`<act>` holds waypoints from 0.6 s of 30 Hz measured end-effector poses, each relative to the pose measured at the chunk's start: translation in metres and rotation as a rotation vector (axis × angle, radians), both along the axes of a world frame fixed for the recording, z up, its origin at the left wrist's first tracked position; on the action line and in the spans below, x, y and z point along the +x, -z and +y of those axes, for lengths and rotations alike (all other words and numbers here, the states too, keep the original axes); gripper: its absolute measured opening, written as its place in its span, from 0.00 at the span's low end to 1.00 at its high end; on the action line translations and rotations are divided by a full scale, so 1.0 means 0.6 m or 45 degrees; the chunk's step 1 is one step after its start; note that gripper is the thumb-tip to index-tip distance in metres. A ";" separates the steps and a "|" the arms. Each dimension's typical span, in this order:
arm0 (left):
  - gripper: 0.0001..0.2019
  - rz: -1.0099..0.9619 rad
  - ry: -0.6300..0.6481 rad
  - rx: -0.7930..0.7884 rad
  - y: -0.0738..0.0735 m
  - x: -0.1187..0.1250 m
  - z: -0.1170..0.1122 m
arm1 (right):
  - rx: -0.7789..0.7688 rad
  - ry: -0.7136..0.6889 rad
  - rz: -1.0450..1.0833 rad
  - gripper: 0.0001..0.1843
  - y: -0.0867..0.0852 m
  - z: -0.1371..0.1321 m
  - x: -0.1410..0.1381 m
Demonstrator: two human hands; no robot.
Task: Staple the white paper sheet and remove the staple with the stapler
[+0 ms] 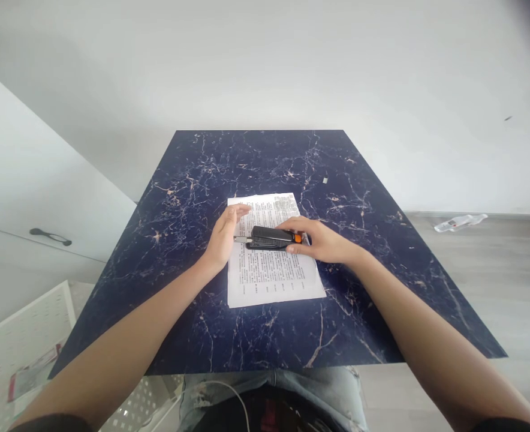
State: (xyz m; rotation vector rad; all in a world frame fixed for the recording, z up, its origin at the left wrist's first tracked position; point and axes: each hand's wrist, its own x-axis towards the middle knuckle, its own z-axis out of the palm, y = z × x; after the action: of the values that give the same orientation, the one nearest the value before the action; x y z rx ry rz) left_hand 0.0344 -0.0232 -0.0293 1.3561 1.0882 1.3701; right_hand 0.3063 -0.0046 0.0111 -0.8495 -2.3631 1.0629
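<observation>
A printed sheet of paper [269, 273] lies in the middle of a dark blue marble-patterned table [193, 180]. On the sheet rests a black stapler [267, 237] with an orange end, lying crosswise. My right hand [323, 241] grips the stapler's orange end with fingers curled around it. My left hand [224, 237] lies at the sheet's left edge with fingers stretched out flat, its fingertips near the sheet's top left corner and beside the stapler's metal tip.
A small pale scrap [325, 180] lies on the table's far right part. A white cabinet with a black handle [50, 236] stands at the left. A white perforated board [26, 342] sits low left. A plastic bottle [459, 222] lies on the floor at the right.
</observation>
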 end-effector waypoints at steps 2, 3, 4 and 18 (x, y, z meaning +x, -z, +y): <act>0.26 0.076 -0.019 0.061 -0.008 0.005 -0.007 | 0.099 0.007 -0.021 0.19 0.010 -0.006 -0.016; 0.26 0.135 -0.033 0.073 -0.013 0.008 -0.012 | 0.127 0.030 -0.029 0.18 0.013 -0.009 -0.024; 0.26 0.204 -0.048 0.071 -0.019 0.011 -0.017 | 0.141 0.057 -0.036 0.17 0.016 -0.012 -0.030; 0.24 -0.034 -0.060 0.026 -0.003 0.068 -0.044 | 0.203 0.114 -0.096 0.08 0.016 -0.047 -0.080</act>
State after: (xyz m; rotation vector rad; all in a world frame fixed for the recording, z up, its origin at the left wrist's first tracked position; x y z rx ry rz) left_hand 0.0752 -0.0494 -0.0272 1.3308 1.0970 1.4332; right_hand 0.2584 -0.0328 0.0017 -0.9408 -2.4088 0.8089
